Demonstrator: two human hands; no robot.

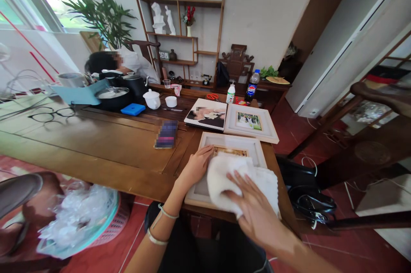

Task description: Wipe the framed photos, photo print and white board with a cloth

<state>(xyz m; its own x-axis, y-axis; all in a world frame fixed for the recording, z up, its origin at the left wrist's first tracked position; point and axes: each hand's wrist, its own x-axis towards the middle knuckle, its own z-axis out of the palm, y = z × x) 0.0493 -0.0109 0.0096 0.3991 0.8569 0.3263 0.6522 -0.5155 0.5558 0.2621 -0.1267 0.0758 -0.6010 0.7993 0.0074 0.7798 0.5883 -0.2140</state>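
Observation:
A pale wooden picture frame [205, 138] lies flat at the table's near right corner. My left hand [199, 162] rests on its left side, fingers stretched out and holding nothing. My right hand [250, 198] grips a folded white towel [221, 170], pressing it on the frame's right half. The towel hides much of the frame and the picture inside; a brown strip of that picture [231, 151] shows above it. Just behind lie a second framed photo [269, 125] and a white-edged photo panel [208, 112].
On the wooden table [128, 153] are a phone [166, 134], glasses [53, 114], a blue box [132, 109], a white teapot [152, 99], a lotion bottle [230, 93] and a cola bottle [252, 87]. A person [138, 63] leans at the far side. A basket [109, 221] of plastic stands at lower left.

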